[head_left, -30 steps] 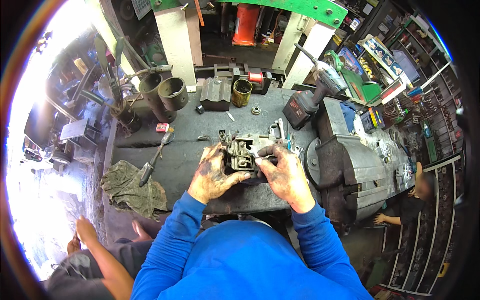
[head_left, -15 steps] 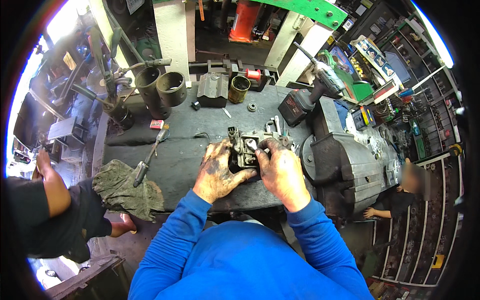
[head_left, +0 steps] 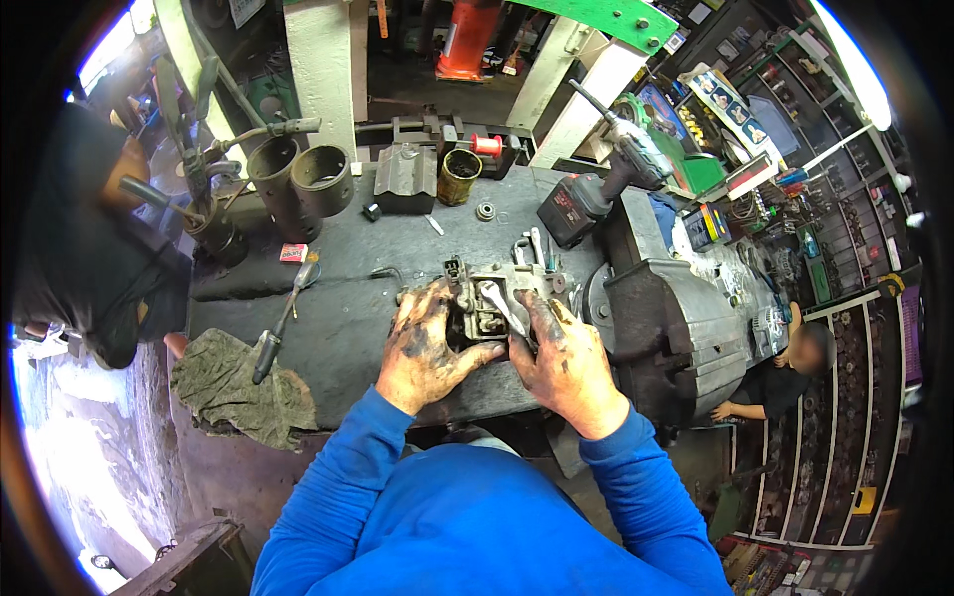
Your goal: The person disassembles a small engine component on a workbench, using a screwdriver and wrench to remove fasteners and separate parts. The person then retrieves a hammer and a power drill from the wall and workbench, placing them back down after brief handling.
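A greasy metal housing (head_left: 486, 324) with a dark connector (head_left: 454, 266) at its far left corner rests on the dark workbench (head_left: 348, 343) in front of me. My left hand (head_left: 422, 350), blackened with grease, grips the housing's left side, its thumb along the near edge. A shiny wrench (head_left: 506, 306) lies slantwise over the housing's open top. My right hand (head_left: 568, 360) has its near end between thumb and fingers. How the wrench's far head sits on the part is too small to tell. Just beyond the housing lie more small wrenches (head_left: 537, 244).
A cordless power tool (head_left: 581, 204) stands at the back right, beside a large metal casing (head_left: 676, 328). Metal cylinders (head_left: 323, 181), a tin (head_left: 459, 177) and a ridged block (head_left: 405, 179) line the back. Leftward lie a rag (head_left: 238, 385) and a black-handled tool (head_left: 270, 348). People are on both sides.
My right fingers have drawn back toward me from the housing's top, baring more of the wrench. My left hand keeps its hold. The person at left has moved farther back.
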{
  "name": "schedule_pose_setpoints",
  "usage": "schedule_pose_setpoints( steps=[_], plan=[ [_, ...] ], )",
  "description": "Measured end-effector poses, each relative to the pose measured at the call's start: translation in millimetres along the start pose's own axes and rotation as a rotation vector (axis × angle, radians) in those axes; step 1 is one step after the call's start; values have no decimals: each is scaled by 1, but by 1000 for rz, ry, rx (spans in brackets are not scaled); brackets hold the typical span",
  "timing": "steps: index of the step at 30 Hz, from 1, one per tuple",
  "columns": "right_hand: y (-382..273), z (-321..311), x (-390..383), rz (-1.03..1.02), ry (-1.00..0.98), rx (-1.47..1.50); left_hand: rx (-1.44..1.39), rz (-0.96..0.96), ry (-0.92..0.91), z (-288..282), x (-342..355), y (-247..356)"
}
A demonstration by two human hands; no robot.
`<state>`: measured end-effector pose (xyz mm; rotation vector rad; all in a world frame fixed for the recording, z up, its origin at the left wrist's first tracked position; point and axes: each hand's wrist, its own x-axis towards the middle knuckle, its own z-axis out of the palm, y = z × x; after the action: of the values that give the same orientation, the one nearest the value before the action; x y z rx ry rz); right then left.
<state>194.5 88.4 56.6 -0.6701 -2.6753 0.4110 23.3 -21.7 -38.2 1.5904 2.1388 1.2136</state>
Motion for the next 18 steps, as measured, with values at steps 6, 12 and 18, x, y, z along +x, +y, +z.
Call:
schedule_pose_setpoints(
  steps=[6, 12, 18],
  plan=[
    [5, -33, 15, -48, -101, -389, 3, 28, 52, 1, 1, 1],
    [17, -43, 31, 90, -367, -147, 23, -4, -11, 0, 0, 0],
    [40, -49, 44, -96, -404, -158, 127, 10, -33, 0, -1, 1]
  ],
)
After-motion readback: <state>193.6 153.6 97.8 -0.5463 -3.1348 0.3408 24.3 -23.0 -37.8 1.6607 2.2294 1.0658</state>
